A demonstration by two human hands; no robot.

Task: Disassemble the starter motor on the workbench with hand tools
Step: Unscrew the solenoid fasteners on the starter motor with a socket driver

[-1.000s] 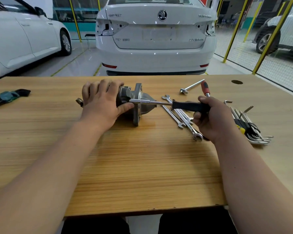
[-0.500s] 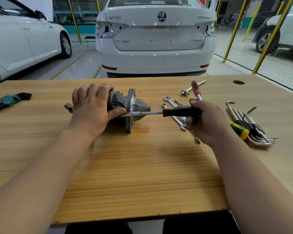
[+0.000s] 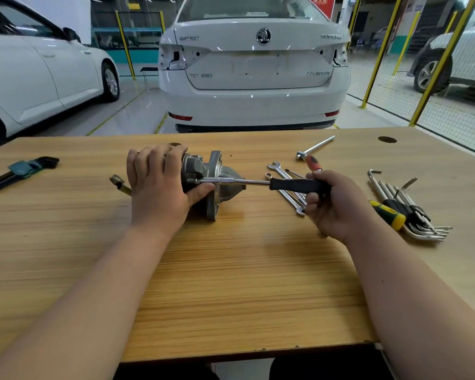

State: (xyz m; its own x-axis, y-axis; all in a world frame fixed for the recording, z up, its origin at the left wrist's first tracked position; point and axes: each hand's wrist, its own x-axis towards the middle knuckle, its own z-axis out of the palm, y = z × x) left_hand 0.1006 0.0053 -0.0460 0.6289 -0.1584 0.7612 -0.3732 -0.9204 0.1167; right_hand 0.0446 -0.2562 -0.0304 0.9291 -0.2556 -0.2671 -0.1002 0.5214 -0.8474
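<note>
Holding the motor [image 3: 217, 176] down on its side, the left hand [image 3: 159, 185] is wrapped over its dark back end. I think this stops it from rolling on the surface [image 3: 231, 283]. The right hand [image 3: 337, 204] is closed tight around the black handle of the driver [image 3: 294, 185], to the right of the motor. The driver lies flat so its tip meets a bolt on the motor, beside the left thumb. This looks like undoing that bolt. Wrenches [image 3: 279, 169] lie just right of the motor, and hex keys [image 3: 412, 215] lie far right of it.

A second ago the driver crossed the motor higher up. Now it sits lower, and the right hand has rolled over a little. The left hand has stayed put.
</note>
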